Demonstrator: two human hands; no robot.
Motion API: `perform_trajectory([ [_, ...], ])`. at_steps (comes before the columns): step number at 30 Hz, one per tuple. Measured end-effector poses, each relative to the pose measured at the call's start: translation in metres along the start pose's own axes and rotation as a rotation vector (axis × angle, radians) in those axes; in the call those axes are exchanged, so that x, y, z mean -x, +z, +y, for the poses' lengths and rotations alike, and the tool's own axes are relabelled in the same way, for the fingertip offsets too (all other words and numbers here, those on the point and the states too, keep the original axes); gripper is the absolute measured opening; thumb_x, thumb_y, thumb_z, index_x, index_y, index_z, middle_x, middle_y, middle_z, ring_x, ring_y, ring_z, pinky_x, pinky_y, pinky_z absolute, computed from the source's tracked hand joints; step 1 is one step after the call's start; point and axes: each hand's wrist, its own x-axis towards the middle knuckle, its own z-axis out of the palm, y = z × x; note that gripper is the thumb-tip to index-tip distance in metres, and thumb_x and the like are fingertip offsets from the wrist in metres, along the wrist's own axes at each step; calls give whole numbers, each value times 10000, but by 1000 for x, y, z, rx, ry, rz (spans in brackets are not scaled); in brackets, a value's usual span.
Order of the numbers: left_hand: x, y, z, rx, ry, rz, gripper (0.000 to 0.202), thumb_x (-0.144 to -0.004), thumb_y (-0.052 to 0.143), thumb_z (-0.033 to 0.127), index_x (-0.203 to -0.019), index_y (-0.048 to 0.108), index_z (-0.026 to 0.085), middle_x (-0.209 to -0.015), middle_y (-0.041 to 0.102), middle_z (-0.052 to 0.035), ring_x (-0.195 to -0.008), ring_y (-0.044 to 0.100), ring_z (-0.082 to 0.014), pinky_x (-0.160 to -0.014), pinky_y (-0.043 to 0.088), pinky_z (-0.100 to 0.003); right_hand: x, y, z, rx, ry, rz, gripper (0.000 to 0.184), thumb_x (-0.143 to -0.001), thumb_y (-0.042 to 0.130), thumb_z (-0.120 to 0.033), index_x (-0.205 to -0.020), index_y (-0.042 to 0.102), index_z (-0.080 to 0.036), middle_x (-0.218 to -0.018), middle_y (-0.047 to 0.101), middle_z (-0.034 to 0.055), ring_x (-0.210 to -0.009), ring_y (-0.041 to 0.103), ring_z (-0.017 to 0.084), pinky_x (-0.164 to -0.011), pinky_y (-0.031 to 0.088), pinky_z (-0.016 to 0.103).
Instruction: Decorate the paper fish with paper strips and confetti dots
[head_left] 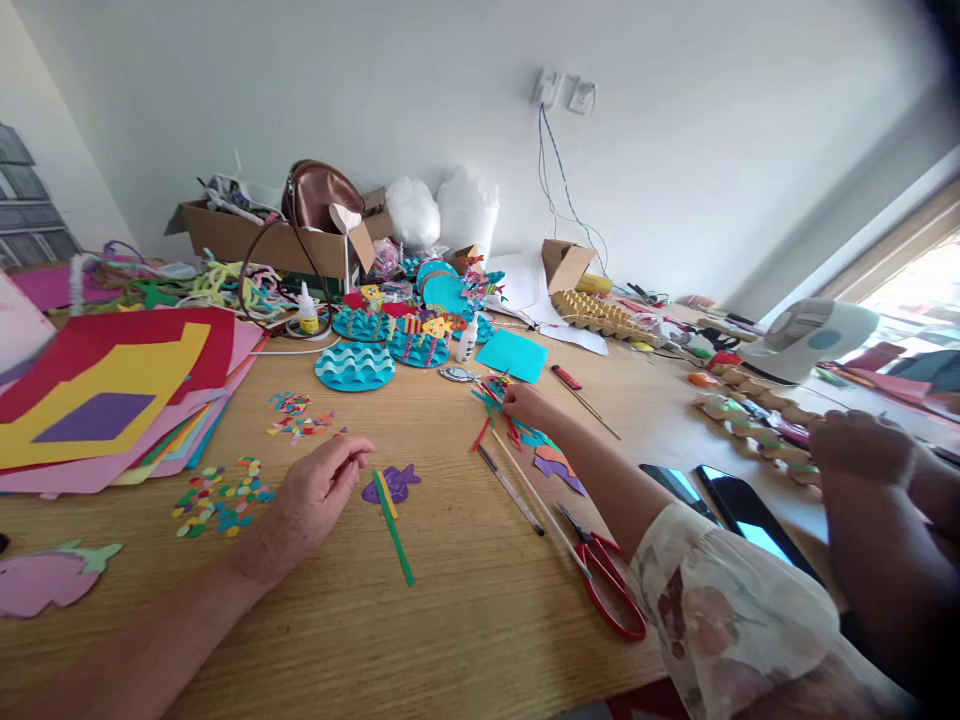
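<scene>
My left hand (319,490) hovers over the table just left of a purple paper fish (397,484), its fingers curled together and nothing visible in them. Across the fish's body lie a green paper strip (394,530) and a shorter yellow strip (386,494). Farther forward, my right hand (523,402) reaches into a small pile of coloured paper strips (491,392). Its fingers are pinched together at the pile, and what is between them is hidden. Close to that forearm lie a pen (511,490), a thin wooden stick (540,500) and red-handled scissors (609,585).
Coloured sheets (112,390) are stacked at left, near paper dots (225,497) and a pink paper fish (52,580). Glue bottles (466,340) and blue wavy paper crafts (355,367) stand farther back. Phones (754,520) and another person's hands (862,450) are at right.
</scene>
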Motion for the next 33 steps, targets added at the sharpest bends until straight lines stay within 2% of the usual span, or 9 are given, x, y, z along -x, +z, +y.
perform_trajectory([
  [6,-1,1,-3,0,11,-5,208,-816,360,249,-904,534,178,-774,608,-34,-667,594,-131,-624,486,-230,-2,0,10,-120,-6,61,94,-651,516,-89,-675,593,-137,-624,565,-3,-605,467,105,-505,292,192],
  [11,-1,2,-5,0,8,-6,211,-805,366,243,-914,534,175,-785,609,-42,-692,597,-141,-640,489,-243,3,0,12,-240,5,125,191,-650,513,-68,-810,593,-134,-661,595,-1,-590,496,101,-502,316,185],
  [18,-6,-2,6,64,-34,-33,211,-775,400,256,-915,538,179,-796,602,-38,-694,585,-146,-628,482,-247,14,-12,8,-423,-36,176,135,-606,562,-62,-706,554,-153,-594,590,-19,-589,532,111,-525,359,202],
  [22,-25,-6,24,230,-152,-102,228,-787,400,302,-937,524,183,-775,575,-20,-667,567,-131,-609,477,-247,39,-28,-17,-585,-106,136,156,-632,578,-122,-773,526,-164,-634,623,-11,-609,583,120,-545,412,214],
  [24,-38,-5,34,321,-205,-214,245,-760,428,320,-933,522,172,-756,562,-15,-670,564,-135,-598,478,-253,58,-32,-37,-685,-154,85,170,-645,563,-143,-802,506,-174,-625,629,-21,-609,605,120,-540,428,213],
  [26,-50,0,44,390,-240,-314,285,-753,444,346,-961,514,164,-725,547,-7,-632,555,-132,-551,468,-249,79,-32,-56,-936,-217,-26,198,-629,566,-131,-800,480,-182,-603,628,-29,-617,616,123,-557,435,216],
  [28,-59,7,50,418,-242,-392,299,-757,450,381,-951,517,164,-721,542,-5,-614,543,-127,-512,450,-236,96,-29,-72,-1030,-246,-100,213,-611,572,-122,-781,463,-188,-574,624,-39,-574,602,115,-528,418,207],
  [33,-61,22,59,395,-300,-429,191,-735,477,348,-726,514,161,-569,487,31,-522,484,-99,-462,384,-195,118,-19,-93,-1067,-252,-155,204,-627,543,-101,-778,444,-195,-594,636,-33,-552,570,99,-495,389,194],
])
